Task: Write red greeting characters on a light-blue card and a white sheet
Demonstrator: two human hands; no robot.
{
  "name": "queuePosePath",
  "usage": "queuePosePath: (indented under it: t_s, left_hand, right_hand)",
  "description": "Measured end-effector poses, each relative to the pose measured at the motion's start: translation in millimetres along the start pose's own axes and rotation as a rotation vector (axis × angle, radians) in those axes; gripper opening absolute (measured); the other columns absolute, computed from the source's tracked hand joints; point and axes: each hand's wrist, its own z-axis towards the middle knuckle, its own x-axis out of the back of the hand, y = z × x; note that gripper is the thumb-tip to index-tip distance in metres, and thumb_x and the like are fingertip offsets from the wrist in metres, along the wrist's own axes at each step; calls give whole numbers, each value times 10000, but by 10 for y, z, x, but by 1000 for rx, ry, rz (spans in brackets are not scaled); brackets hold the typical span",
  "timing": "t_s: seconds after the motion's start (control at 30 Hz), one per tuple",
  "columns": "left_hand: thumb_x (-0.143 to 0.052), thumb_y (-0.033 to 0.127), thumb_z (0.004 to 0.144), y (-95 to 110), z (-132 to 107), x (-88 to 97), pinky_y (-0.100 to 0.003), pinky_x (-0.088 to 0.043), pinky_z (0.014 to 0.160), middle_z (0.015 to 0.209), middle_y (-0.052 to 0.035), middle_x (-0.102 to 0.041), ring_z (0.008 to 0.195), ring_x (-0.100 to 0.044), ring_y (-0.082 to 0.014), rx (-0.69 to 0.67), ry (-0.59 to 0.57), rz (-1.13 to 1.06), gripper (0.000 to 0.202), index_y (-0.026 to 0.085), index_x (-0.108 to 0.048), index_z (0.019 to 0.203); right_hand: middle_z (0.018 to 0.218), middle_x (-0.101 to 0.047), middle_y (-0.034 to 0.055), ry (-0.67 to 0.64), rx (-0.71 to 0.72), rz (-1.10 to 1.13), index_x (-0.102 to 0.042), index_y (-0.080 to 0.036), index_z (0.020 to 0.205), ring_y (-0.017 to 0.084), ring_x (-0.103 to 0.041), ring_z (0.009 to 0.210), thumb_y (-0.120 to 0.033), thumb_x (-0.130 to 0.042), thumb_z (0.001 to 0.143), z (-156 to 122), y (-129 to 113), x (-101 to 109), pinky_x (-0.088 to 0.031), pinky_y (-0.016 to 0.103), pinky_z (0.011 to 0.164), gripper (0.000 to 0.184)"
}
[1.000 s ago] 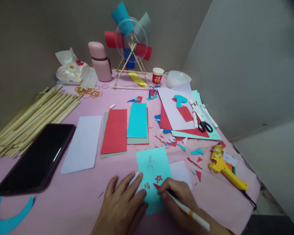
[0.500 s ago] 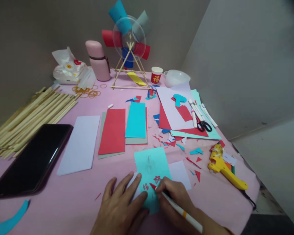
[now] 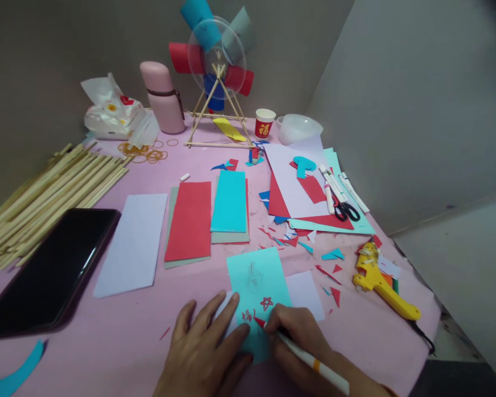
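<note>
My right hand [image 3: 297,336] is closed around a white marker pen [image 3: 314,361], its red tip touching a light turquoise sheet of paper [image 3: 273,270]. Red marks on that sheet include a star outline, a written character and a short fresh stroke beside the character; a faint grey sketch lies above them. My left hand [image 3: 210,342] rests flat with fingers spread, its fingertips on the sheet's left edge. A white paper [image 3: 308,295] sticks out from under the turquoise sheet on the right.
Cut paper cards in red [image 3: 190,220], blue [image 3: 229,204] and white [image 3: 134,242] lie beyond my hands. At left are a phone [image 3: 45,270] and wooden sticks [image 3: 58,193]; at right, a yellow glue gun [image 3: 382,281] and scissors [image 3: 347,211]. A paper-cup-and-stick wheel [image 3: 217,60] stands behind.
A short red stroke has appeared to the right of the written character. The marker tip has moved slightly down and right with my right hand. My left hand stays put.
</note>
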Motion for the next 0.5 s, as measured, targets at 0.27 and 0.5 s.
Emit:
queuePosePath:
  t_s: [0.27,0.5]
  left_hand:
    - [-574,284,793,-23,12,3,-524,-207,964,1297,11,-550,1186,-444,-276,-9,-9,20,264,359,-586,1046]
    - [-580,307,792,-15,16,13,-507,-185,977,1297,35,-551,1189,-444,-262,2,-20,3,273,379,-583,1055]
  right_hand:
    - [542,-465,-47,26,-73,-17,-483,-228,693,113,-432,444,-159,-401,719,3,13,-14,-326,213,434,111]
    - [520,-448,-57,18,-137,-43,-484,-232,693,114,-414,428,-153,-407,727,3,30,4,-308,213,422,116]
